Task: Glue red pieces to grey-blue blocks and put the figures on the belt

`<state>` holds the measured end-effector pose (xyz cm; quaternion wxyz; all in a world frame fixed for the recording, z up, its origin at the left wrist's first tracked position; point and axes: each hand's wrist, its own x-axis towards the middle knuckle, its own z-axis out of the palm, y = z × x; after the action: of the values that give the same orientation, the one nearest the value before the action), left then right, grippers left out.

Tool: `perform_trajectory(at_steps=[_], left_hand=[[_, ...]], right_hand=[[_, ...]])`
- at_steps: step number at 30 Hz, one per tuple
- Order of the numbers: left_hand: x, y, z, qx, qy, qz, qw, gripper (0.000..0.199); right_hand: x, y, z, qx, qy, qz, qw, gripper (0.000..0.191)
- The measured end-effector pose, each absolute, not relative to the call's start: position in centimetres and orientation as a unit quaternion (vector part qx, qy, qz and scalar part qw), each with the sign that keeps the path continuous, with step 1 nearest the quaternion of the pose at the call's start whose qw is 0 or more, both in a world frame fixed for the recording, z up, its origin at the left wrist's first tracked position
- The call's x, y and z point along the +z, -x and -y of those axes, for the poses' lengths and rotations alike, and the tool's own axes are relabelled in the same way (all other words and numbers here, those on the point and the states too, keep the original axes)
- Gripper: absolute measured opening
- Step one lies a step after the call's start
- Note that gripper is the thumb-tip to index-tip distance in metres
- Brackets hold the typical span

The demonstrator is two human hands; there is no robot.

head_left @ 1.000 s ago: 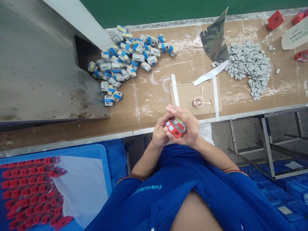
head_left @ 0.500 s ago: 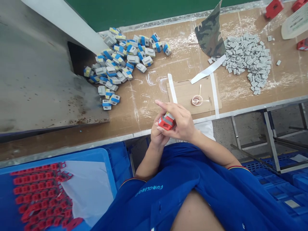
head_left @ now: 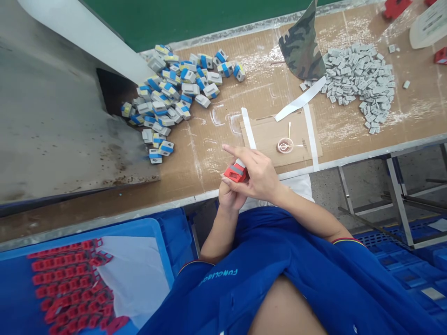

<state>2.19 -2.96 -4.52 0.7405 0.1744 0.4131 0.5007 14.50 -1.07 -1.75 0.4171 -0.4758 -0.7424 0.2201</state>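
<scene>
Both hands meet over the table's front edge around a small red and grey plastic part (head_left: 235, 172). My left hand (head_left: 230, 196) is closed about it from below and the left. My right hand (head_left: 260, 174) grips it from the right, thumb along its near side and index finger stretched out to the left above it. The fingers hide much of the part. Just beyond the hands lies a taped cardboard sheet (head_left: 260, 132) bearing a little cup (head_left: 280, 147) and cotton swabs (head_left: 289, 130).
Grey blocks with blue and yellow bands (head_left: 190, 89) are heaped at the table's left, beside a metal housing (head_left: 63, 116). Small grey pieces (head_left: 359, 74) form a pile at right, near a camouflage cloth piece (head_left: 303, 46). A blue bin (head_left: 162, 251) at lower left holds rows of red parts (head_left: 66, 279).
The red and grey part has turned slightly in my hands and shifted a little to the left and up. Both hands keep their hold. The view has moved slightly.
</scene>
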Motion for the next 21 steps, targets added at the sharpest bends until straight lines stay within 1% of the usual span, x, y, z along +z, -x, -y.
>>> perform_trajectory(at_steps=[5,9,12,17,21], left_hand=[[-4.8,-2.2,2.9,0.507,-0.176,-0.41,0.738,0.064],[-5.1,-2.1,2.9,0.503,-0.179,-0.415,0.737,0.057],[-5.1,-2.0,2.9,0.5,-0.166,-0.416,0.741,0.053],[-4.6,-2.0,2.7,0.49,-0.141,-0.426,0.747,0.053],[-4.5,-1.9,2.6,0.476,-0.131,-0.443,0.749,0.045]], right_hand=[[-2.1,-14.5,1.0,0.204,0.465,0.752,0.421,0.066],[-2.4,-14.6,0.8,0.207,0.46,0.758,0.414,0.064],[-2.7,-14.6,0.7,0.203,0.453,0.756,0.427,0.063],[-3.0,-14.4,0.7,0.196,0.464,0.75,0.429,0.062],[-3.2,-14.3,0.7,0.204,0.46,0.749,0.431,0.062]])
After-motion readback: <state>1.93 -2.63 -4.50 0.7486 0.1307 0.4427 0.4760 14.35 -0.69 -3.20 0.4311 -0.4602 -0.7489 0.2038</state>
